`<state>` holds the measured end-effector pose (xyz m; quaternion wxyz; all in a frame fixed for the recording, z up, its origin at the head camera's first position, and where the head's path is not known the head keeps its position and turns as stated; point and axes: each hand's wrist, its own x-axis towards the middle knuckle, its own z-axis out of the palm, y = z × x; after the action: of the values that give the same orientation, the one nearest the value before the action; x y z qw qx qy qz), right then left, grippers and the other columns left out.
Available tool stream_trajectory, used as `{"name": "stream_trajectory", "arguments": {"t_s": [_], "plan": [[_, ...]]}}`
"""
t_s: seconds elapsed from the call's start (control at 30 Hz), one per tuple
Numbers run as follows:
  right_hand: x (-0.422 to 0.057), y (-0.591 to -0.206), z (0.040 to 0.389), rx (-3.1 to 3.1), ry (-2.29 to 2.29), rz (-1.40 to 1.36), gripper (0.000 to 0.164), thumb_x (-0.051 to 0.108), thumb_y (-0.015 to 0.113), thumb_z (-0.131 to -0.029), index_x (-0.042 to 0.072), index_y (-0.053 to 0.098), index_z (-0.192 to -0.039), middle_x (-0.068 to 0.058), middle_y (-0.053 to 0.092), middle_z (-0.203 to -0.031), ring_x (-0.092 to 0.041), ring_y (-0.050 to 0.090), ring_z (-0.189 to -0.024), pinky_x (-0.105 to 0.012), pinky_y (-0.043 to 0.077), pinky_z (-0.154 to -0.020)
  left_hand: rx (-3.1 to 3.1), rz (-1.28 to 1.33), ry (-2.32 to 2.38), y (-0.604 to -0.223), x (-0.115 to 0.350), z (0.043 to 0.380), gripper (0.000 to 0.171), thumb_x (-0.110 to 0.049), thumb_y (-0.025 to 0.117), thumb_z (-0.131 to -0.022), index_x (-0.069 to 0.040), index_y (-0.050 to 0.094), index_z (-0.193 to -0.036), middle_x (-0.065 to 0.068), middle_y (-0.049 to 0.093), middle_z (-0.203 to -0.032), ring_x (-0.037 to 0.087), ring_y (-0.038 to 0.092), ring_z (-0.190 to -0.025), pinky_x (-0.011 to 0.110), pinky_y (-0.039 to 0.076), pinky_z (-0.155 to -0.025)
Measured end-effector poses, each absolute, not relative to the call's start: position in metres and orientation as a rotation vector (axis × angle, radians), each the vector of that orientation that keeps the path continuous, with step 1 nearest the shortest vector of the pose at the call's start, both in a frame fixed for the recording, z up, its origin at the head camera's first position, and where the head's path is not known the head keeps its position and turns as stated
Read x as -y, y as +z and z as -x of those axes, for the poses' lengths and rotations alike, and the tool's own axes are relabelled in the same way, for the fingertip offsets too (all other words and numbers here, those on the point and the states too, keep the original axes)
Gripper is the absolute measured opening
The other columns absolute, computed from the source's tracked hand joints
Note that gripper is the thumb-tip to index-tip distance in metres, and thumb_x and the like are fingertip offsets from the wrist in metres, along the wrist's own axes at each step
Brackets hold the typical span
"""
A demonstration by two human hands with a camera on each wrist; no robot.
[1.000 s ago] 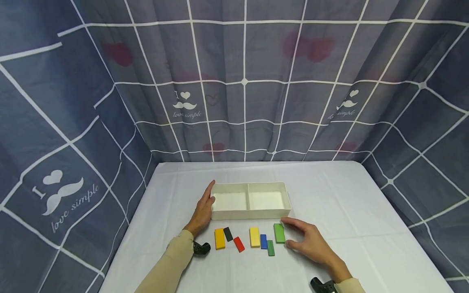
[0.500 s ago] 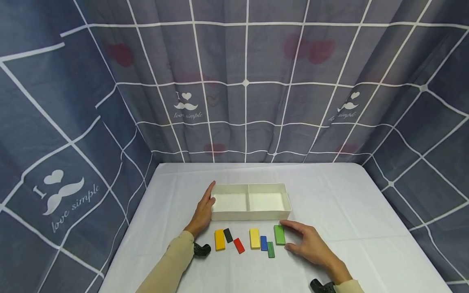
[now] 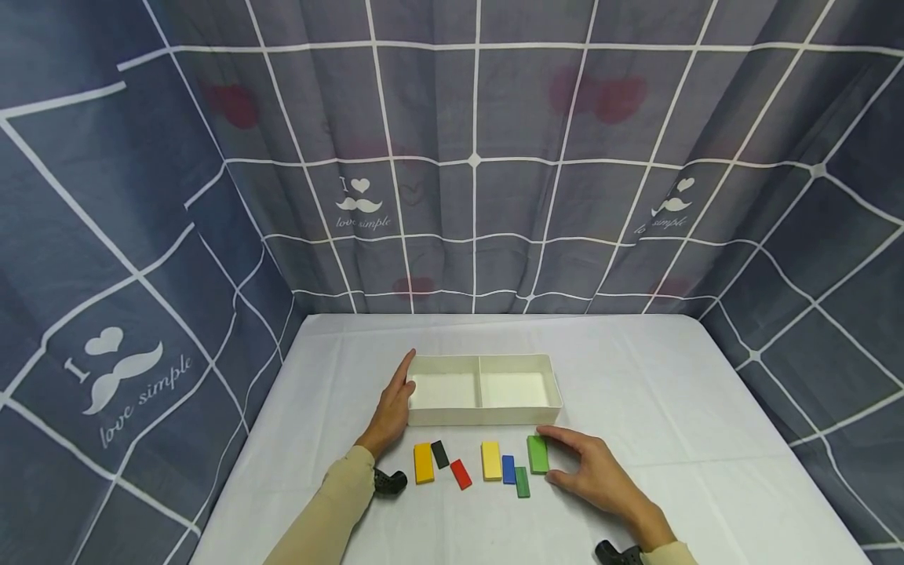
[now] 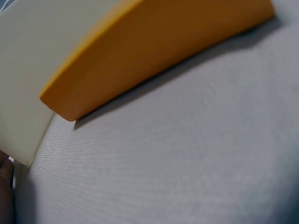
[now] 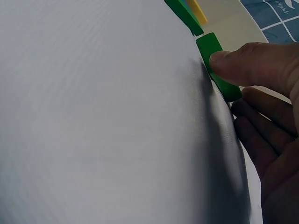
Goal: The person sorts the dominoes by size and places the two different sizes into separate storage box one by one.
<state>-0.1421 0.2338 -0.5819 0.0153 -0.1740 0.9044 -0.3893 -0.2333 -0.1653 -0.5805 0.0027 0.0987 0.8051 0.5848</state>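
Observation:
A cream two-compartment box stands mid-table in the head view. My left hand rests against its left end, index finger stretched along the side and thumb at the rim. The left wrist view shows only a little of that hand beside the box. My right hand pinches a light green block lying in front of the box, index finger at its far end and thumb at its near end. In the right wrist view the thumb covers part of this green block; the index fingertip is hidden.
Near the box's front lie an orange-yellow block, a black block, a red block, a yellow block, a blue block and a dark green block. Patterned curtains surround the white table.
My right hand has drawn slightly left, and its thumb and index finger sit closer around the light green block. My left hand and the box stay in place.

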Motion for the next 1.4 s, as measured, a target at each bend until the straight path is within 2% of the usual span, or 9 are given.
{"name": "stream_trajectory", "arguments": {"t_s": [0.23,0.47,0.8,0.93,1.1,1.3,1.4], "plan": [[-0.234,-0.583,0.142,-2.835,-1.205,0.556,0.074,0.013,0.097,-0.079,0.021,0.069,-0.148,0.003,0.071,-0.148,-0.029,0.065,-0.141,-0.042,0.054,-0.118,-2.537,-0.315,1.830,-0.581,0.166,0.233,0.063,-0.018,0.031,-0.118,-0.033,0.017,-0.177,-0.003,0.018,-0.185,0.027,0.016,-0.171,0.060,0.010,-0.139],[-0.234,-0.582,0.143,-2.802,-1.209,0.526,0.076,0.015,0.097,-0.080,0.023,0.068,-0.149,0.007,0.069,-0.151,-0.025,0.062,-0.144,-0.044,0.052,-0.120,-2.542,-0.320,1.820,-0.583,0.165,0.236,0.062,-0.019,0.031,-0.119,-0.028,0.017,-0.178,-0.004,0.017,-0.185,0.027,0.016,-0.171,0.059,0.009,-0.139],[-0.233,-0.581,0.144,-2.810,-1.210,0.550,0.076,0.014,0.098,-0.079,0.022,0.069,-0.149,0.007,0.070,-0.150,-0.025,0.063,-0.144,-0.043,0.052,-0.120,-2.534,-0.336,1.847,-0.586,0.166,0.237,0.061,-0.017,0.032,-0.119,-0.032,0.019,-0.177,-0.004,0.017,-0.185,0.026,0.014,-0.171,0.059,0.008,-0.140],[-0.233,-0.580,0.144,-2.837,-1.203,0.579,0.074,0.013,0.098,-0.079,0.019,0.071,-0.147,0.004,0.072,-0.147,-0.028,0.066,-0.141,-0.042,0.054,-0.118,-2.535,-0.334,1.850,-0.587,0.165,0.237,0.062,-0.017,0.033,-0.119,-0.033,0.019,-0.177,-0.005,0.017,-0.184,0.025,0.015,-0.171,0.059,0.009,-0.140],[-0.233,-0.576,0.143,-2.844,-1.226,0.553,0.073,0.012,0.098,-0.078,0.022,0.072,-0.146,0.003,0.073,-0.145,-0.025,0.068,-0.137,-0.041,0.056,-0.116,-2.541,-0.328,1.848,-0.587,0.165,0.237,0.062,-0.017,0.033,-0.118,-0.034,0.019,-0.177,-0.005,0.018,-0.184,0.025,0.016,-0.171,0.058,0.010,-0.140],[-0.236,-0.564,0.142,-2.799,-1.296,0.595,0.071,0.010,0.097,-0.080,0.018,0.071,-0.146,0.002,0.075,-0.142,-0.022,0.074,-0.126,-0.050,0.059,-0.111,-2.527,-0.330,1.857,-0.584,0.165,0.237,0.063,-0.016,0.033,-0.118,-0.033,0.018,-0.177,-0.005,0.018,-0.184,0.025,0.016,-0.171,0.058,0.010,-0.140],[-0.237,-0.555,0.143,-2.781,-1.332,0.639,0.071,0.007,0.096,-0.080,0.015,0.071,-0.146,0.001,0.075,-0.142,-0.024,0.076,-0.123,-0.051,0.059,-0.111,-2.521,-0.327,1.854,-0.583,0.165,0.236,0.064,-0.016,0.033,-0.118,-0.037,0.017,-0.177,-0.006,0.017,-0.184,0.025,0.016,-0.171,0.058,0.009,-0.140]]}}
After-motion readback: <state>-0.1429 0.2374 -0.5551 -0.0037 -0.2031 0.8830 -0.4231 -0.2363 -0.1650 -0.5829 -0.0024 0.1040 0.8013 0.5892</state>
